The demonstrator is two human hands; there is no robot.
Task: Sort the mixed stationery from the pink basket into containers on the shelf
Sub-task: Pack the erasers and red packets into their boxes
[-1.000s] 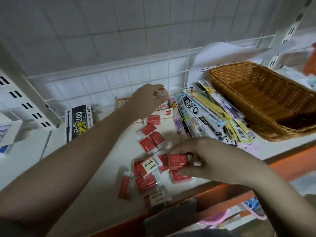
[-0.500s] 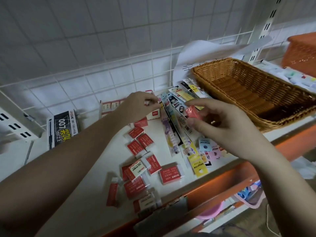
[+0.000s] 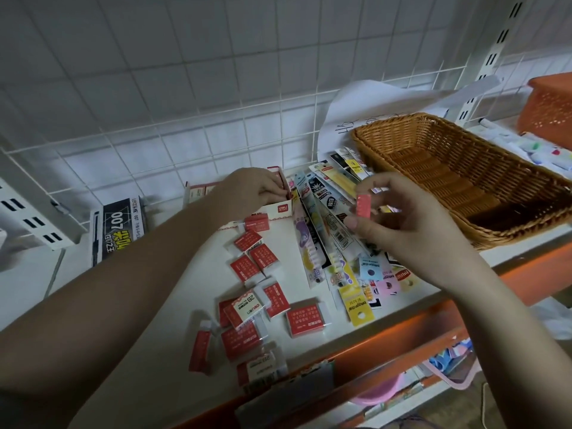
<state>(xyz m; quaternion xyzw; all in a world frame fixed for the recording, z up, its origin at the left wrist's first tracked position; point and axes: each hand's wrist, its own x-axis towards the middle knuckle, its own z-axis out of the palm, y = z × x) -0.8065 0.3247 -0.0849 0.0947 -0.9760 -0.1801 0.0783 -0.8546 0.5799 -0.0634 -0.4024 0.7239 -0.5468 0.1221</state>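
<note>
Red eraser (image 3: 363, 205), one, right hand (image 3: 405, 233)

The person shows 2 bare forearms, and no sleeve covers either of them up to the edge of the view. The left hand (image 3: 250, 188) has no ring, no watch and no bracelet that I can see; the wrist is plain. The right hand (image 3: 411, 230) is also without jewellery. Its thumbnail is short, rounded and without visible polish. Both arms are smooth, with no marks, tattoos or bandages. No gloves are worn on either hand.
</note>
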